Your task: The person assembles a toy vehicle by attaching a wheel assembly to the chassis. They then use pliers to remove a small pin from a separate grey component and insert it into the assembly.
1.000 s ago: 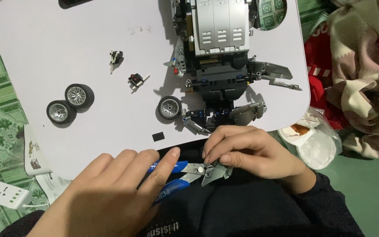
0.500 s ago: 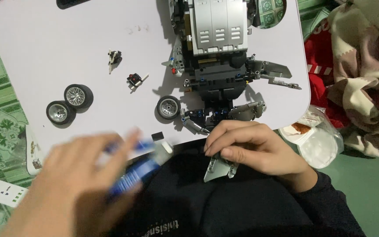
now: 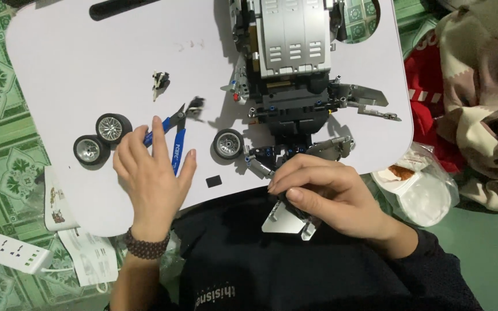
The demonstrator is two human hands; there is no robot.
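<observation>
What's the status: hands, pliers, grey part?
Left hand flat on blue-handled pliers on the white table. Right hand grips grey part over lap. Loose wheels beside left hand; nothing blocking.

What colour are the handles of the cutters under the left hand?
Blue; the cutters lie on the white table under the left hand, clearest in the head view.

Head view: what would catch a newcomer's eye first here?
The big grey and black brick-built vehicle model at the top middle of the white table stands out first. Next, the left hand lies on blue-handled pliers beside two loose wheels. At the table's near edge, the right hand grips a small grey piece.
</observation>
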